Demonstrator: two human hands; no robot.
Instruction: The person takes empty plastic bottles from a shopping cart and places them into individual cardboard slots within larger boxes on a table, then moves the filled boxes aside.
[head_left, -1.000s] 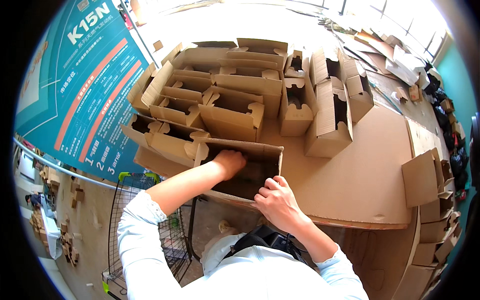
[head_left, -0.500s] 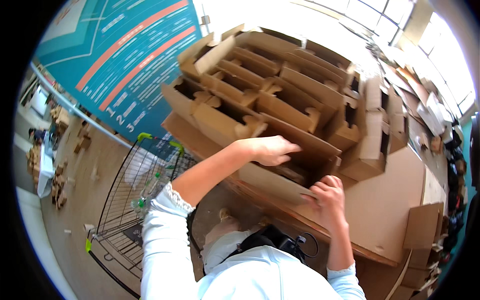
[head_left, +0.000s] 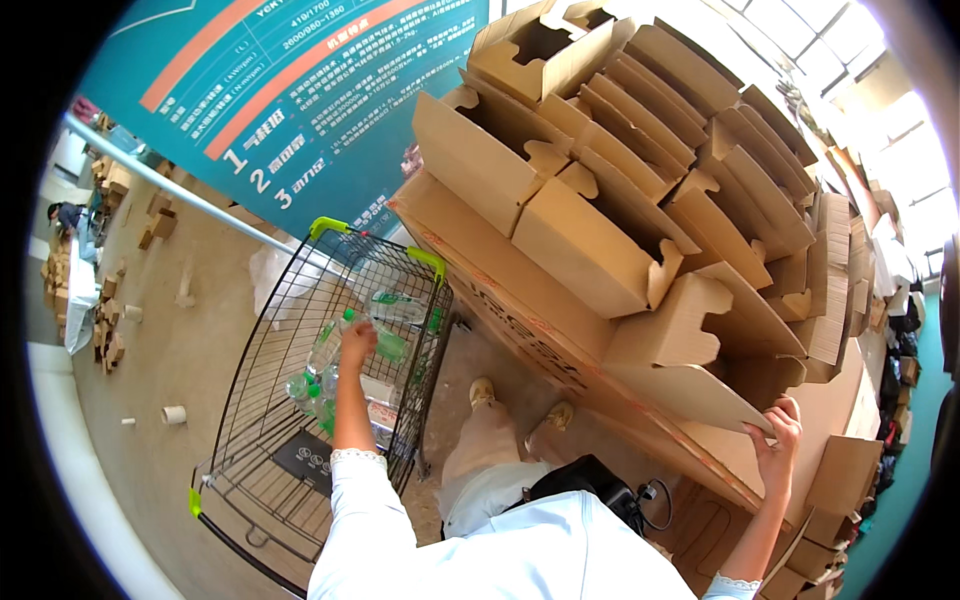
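Note:
My left hand (head_left: 358,343) reaches down into a wire shopping cart (head_left: 235,400), its fingers curled at the end of a clear plastic bottle (head_left: 388,346) with green on it. Part of that grip is hidden by the hand itself. Several more bottles with green caps lie around it, one clear bottle (head_left: 398,307) just beyond. My right hand (head_left: 776,438) pinches the near corner of an open-topped cardboard box (head_left: 690,365), thumb and fingers on its wall edge. The inside of this box is mostly in shadow.
Several open cardboard boxes (head_left: 580,240) stand packed close together on a large cardboard-covered platform (head_left: 500,262). A teal printed panel (head_left: 330,110) rises behind the cart. Cardboard pieces (head_left: 845,475) stand at the right. A white roll (head_left: 174,414) lies on the floor.
My left hand has left the box and gone down left into the cart among the bottles. My right hand still holds the box's corner. The view has shifted left.

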